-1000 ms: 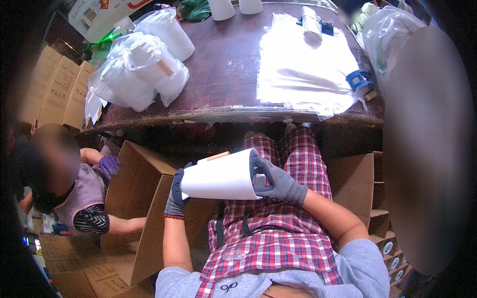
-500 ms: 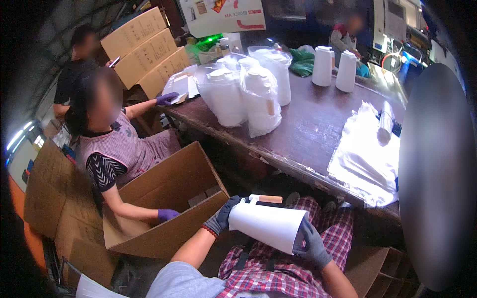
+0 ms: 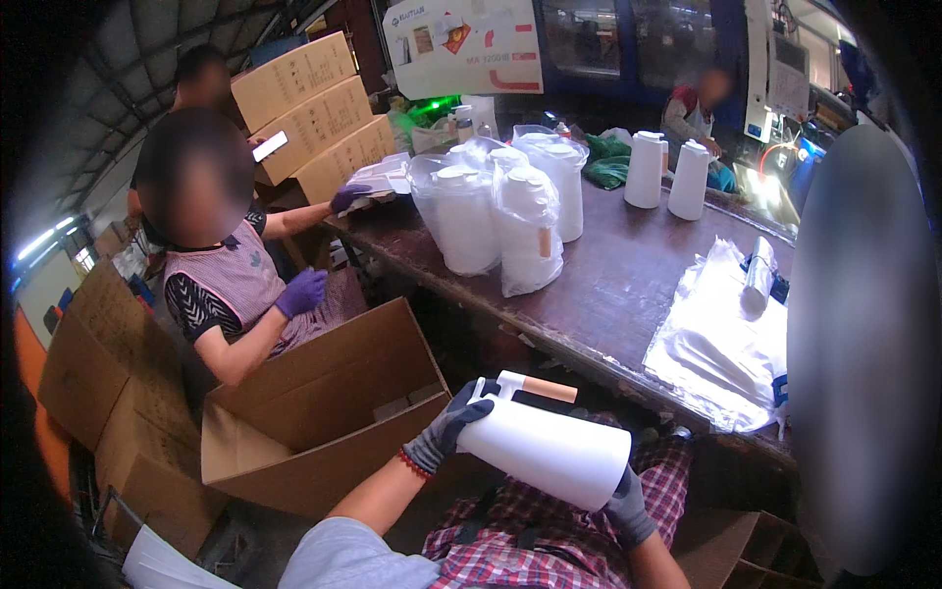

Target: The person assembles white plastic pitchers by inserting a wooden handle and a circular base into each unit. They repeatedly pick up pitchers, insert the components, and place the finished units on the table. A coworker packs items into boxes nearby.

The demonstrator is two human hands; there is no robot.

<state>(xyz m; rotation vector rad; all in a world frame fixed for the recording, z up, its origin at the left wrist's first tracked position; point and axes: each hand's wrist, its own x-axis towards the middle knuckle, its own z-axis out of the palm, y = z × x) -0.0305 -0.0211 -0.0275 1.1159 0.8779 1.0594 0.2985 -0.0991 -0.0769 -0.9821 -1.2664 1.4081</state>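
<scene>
Left grip [image 3: 457,424] holding tilted white jug [image 3: 549,447] near its top, right grip [image 3: 629,505] clasping its wide base

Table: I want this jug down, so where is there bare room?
The table is bare between the bagged jugs and the white sheets, back toward the two unbagged jugs. Left is crowded with the bagged jugs; near right, a roll lies on the sheets.
</scene>
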